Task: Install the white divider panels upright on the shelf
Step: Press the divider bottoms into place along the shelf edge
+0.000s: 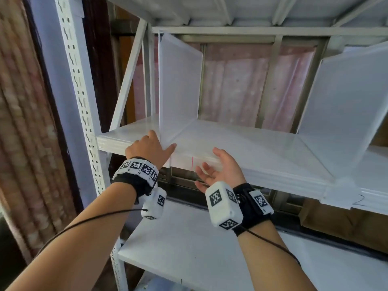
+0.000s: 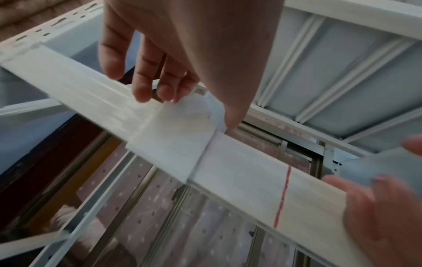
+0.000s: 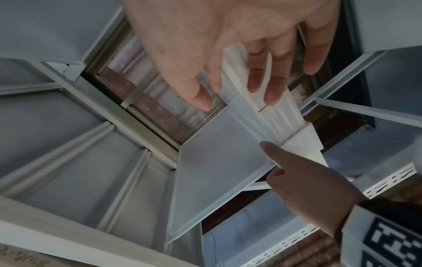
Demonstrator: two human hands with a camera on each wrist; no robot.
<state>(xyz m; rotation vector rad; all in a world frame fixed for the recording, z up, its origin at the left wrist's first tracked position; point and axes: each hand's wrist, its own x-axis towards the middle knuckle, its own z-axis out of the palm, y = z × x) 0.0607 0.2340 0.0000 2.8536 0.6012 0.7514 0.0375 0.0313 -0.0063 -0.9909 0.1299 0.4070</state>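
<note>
Left hand point(image 1: 150, 147), fingers extended, touching the foot of an upright white divider panel point(image 1: 178, 85) near the left front edge of the shelf point(image 1: 262, 148); right hand point(image 1: 220, 171) open, palm up, holding nothing, at the front edge beside a red mark point(image 1: 192, 163); second panel point(image 1: 344, 106) leaning at the right end.

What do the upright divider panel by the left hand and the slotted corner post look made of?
Divider panel: probably thin translucent white plastic with a matte finish; the pink backdrop glows faintly through it. Slotted post: likely white-painted steel, with punched keyhole slots along a folded angle.
</note>
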